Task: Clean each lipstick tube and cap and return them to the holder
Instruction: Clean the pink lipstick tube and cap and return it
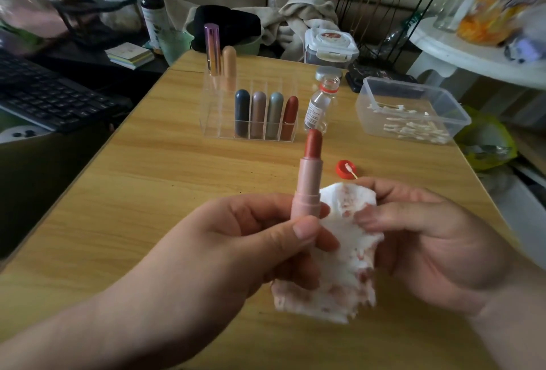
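Pink plastic forms the lipstick tube [308, 192] that we see upright over the near middle of the wooden table [133, 192], uncapped, its red-brown bullet [313, 143] wound out. The left hand [260, 248] grasps the tube's base, thumb across the front and fingers curled behind. At three o'clock from it the right hand [428, 239] pinches a white tissue [339, 257] blotched with reddish stains. The tissue touches the tube's base and hangs down between the two hands.

At twelve o'clock from the hands we find the clear acrylic holder [212, 121], divided into slots. Its front row holds four capped lipsticks side by side: a dark blue one [242, 112], a mauve one [258, 112], a grey-green one [274, 112] and a brick-red one [291, 112]. In the back row, toward the holder's eleven o'clock corner, a purple metallic lipstick [212, 50] and a peach lipstick [229, 65] stand touching.

Just beside the holder at three o'clock stands a small glass vial [320, 103] with a red collar; we cannot tell how full it is. Further toward three o'clock a clear plastic tub [384, 89] holds a loose heap of cotton swabs [413, 130]. At one o'clock from the tube a red cap [341, 170] lies on the table with a single swab [351, 169] resting across it
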`<action>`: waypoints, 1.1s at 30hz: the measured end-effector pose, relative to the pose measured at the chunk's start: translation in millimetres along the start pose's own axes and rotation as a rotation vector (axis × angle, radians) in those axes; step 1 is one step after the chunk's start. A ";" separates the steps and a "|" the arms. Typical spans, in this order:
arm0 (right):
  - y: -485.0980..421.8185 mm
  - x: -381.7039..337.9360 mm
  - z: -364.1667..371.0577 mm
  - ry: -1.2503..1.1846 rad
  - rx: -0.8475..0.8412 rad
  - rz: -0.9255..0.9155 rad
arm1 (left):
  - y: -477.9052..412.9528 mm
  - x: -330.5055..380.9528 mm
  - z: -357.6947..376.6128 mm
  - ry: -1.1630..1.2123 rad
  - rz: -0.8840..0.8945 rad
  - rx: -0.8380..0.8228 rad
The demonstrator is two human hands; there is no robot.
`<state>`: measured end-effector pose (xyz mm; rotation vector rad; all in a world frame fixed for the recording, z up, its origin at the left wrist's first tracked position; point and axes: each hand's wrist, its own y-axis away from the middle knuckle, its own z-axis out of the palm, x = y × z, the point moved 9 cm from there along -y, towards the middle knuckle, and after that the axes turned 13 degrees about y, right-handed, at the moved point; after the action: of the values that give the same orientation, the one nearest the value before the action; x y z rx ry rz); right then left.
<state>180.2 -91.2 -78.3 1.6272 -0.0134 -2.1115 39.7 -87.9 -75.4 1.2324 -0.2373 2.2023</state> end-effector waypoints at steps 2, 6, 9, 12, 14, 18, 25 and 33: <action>-2.6 11.7 -10.5 0.162 0.039 0.123 | -0.7 4.3 -2.1 -0.013 0.019 -0.008; 1.0 7.4 -32.7 0.978 0.254 0.166 | 0.1 39.4 -21.2 -0.253 0.181 0.071; 9.8 -8.9 -31.3 1.239 0.407 0.130 | 1.6 71.4 -47.9 -0.461 0.354 0.273; 17.5 -27.5 -30.0 1.445 0.526 0.094 | -0.3 86.4 -60.8 -0.631 0.406 0.410; 20.8 -42.7 -38.4 1.482 0.624 0.017 | -6.6 87.2 -61.4 -0.742 0.370 0.454; 19.0 -54.8 -67.1 1.475 0.804 -0.025 | -23.9 81.5 -65.2 -0.901 0.311 0.513; 5.4 -36.4 -89.5 1.503 0.819 0.081 | -55.9 61.5 -70.2 -1.162 0.159 0.474; -1.4 -34.0 -87.3 1.484 0.814 0.028 | -59.8 57.5 -70.3 -1.180 0.171 0.454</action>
<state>265.9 -53.6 -73.6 3.1799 -0.4300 -0.3749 1.4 13.9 -74.7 2.7371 -0.3022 1.4006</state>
